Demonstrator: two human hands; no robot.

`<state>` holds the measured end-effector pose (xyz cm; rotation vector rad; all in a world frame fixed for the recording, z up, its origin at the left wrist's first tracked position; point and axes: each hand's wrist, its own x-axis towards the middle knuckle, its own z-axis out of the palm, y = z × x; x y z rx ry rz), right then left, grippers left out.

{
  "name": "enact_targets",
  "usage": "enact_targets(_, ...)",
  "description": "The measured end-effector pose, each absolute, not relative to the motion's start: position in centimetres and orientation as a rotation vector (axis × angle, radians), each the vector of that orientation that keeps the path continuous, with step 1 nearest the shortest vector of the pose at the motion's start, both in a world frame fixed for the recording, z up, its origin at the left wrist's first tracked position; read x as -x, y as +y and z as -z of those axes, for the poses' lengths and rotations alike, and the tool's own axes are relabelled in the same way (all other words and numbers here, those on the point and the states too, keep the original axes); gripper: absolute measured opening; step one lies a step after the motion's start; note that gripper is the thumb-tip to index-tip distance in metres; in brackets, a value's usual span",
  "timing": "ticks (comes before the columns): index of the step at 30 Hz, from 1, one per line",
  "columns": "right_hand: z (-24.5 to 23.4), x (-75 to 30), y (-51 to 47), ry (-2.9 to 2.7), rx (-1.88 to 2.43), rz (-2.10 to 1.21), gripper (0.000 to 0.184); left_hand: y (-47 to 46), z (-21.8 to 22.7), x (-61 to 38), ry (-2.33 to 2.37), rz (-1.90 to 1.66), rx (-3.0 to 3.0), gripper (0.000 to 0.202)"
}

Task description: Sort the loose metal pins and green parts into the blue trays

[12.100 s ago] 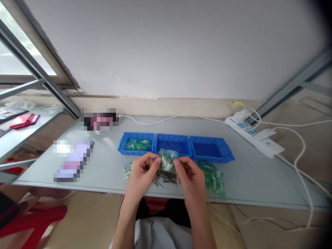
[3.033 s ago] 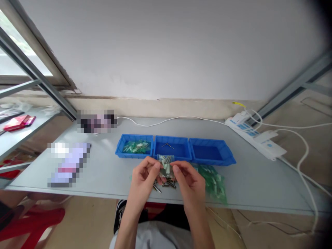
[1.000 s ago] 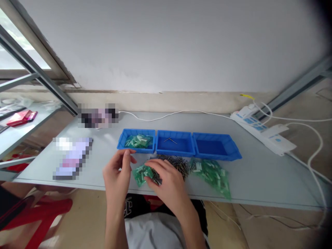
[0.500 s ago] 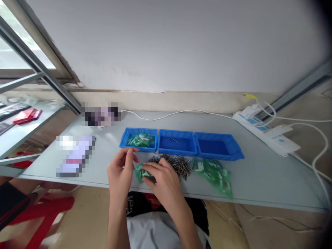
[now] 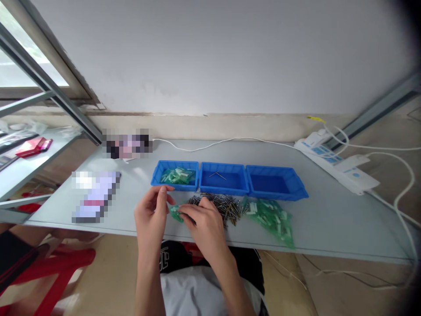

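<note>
My right hand (image 5: 205, 219) is closed, its thumb and fingers pinching the edge of a small green plastic bag (image 5: 175, 214). To its left my left hand (image 5: 151, 208) is raised with curled fingers, thumb against the forefinger, close beside the bag. Whatever it pinches, if anything, is hidden. Behind and under my right hand lies a pile of loose screws (image 5: 226, 206), dark and brass-coloured. A larger green bag (image 5: 272, 219) with pale pieces inside rests to the right of the pile.
Three joined blue bins stand behind the pile: the left bin (image 5: 158, 181) holds green packets, the middle bin (image 5: 223, 181) two screws, beside the right bin (image 5: 271, 184). A blurred-out phone-like object (image 5: 98, 195) lies left. A power strip (image 5: 335, 164) with cables sits right.
My right fingers have closed further on the small green bag, which now looks more bunched up and shows less. My left hand has hardly moved.
</note>
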<state>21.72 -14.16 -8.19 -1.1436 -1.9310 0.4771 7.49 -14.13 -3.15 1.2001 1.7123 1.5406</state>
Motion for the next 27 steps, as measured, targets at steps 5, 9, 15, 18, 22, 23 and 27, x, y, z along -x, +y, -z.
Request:
enact_targets(5,6.8,-22.3,-14.4,-1.617,1.082,-0.588,0.022,-14.4,2.9,-7.9,1.675,-1.571,-1.212,0.027)
enact_targets(9,5.8,-24.6,-14.6,-1.219,1.152,-0.843,0.010,-14.5,2.5,-8.4,1.434,-1.512,-1.384,0.023)
enact_targets(15,4.7,-27.0,-14.7,-0.862,1.090,-1.148,0.011,-13.7,3.1,-10.2,1.141,-1.286,-1.575,0.013)
enact_targets(18,4.4,-27.2,-14.7,-0.866,1.094,-1.165,0.019,-13.2,3.6,-10.8,1.158,-1.343,-1.535,0.021)
enact_targets(22,4.2,-26.9,-14.6,-1.019,1.094,-1.137,0.037,-12.9,3.9,-10.7,1.280,-1.369,-1.382,0.033)
enact_targets(23,4.3,-26.7,-14.5,-1.041,1.098,-1.118,0.036,-12.9,4.0,-10.6,1.295,-1.368,-1.356,0.036)
enact_targets(27,5.2,-25.8,-13.6,-0.987,1.152,-1.062,0.029,-12.9,4.3,-10.6,1.238,-1.341,-1.316,0.040)
